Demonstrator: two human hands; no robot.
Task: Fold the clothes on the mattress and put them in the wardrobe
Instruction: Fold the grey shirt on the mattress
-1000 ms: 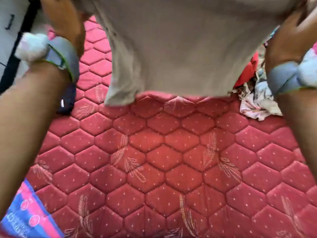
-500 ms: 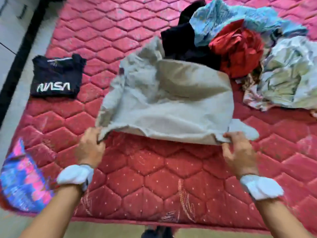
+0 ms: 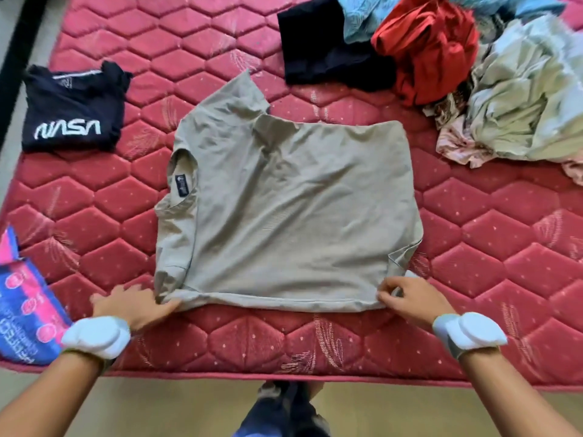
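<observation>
While spread flat at mid mattress (image 3: 473, 234), khaki T-shirt (image 3: 293, 209) lying sideways: collar pointing toward folded NASA shirt (image 3: 71, 111), hem toward unsorted clothes pile (image 3: 457, 67). Step in hand, as judged: laying out and squaring the shirt before the first fold. Left hand (image 3: 132, 304) pinching near sleeve corner of the shirt, fingers curled on cloth. Right hand (image 3: 407, 298) pinching near hem corner likewise. Both forearms extended, wrists low. Next move probably: smooth, then fold far sleeve inward. Wardrobe not visible.
</observation>
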